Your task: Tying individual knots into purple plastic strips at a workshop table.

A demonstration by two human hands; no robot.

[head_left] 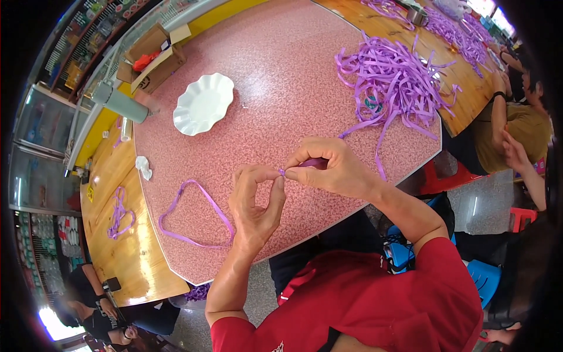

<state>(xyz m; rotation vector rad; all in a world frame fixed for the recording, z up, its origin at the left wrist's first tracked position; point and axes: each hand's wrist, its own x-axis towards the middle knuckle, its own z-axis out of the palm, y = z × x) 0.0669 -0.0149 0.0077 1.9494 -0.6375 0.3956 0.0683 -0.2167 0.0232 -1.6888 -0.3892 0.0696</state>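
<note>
My left hand (pixel 256 196) and my right hand (pixel 333 167) meet above the pink speckled table (pixel 281 88). Both are closed, thumb and forefinger pinching a purple ribbon (pixel 281 172) where their fingertips almost touch. More purple shows inside the curl of my right fingers. From near my left wrist, a loop of purple ribbon (pixel 216 205) lies on the tabletop; whether it is the same strip, I cannot tell. A tangled heap of purple ribbons (pixel 393 82) sits to the far right, with strands trailing toward my right arm.
Beyond my hands stands a white scalloped plate (pixel 204 104). A green bottle (pixel 120 102), an open cardboard box (pixel 158 61) and crumpled white tissue (pixel 143 168) are at the left. A small ribbon bundle (pixel 120 217) lies on the wooden table. People sit at both sides.
</note>
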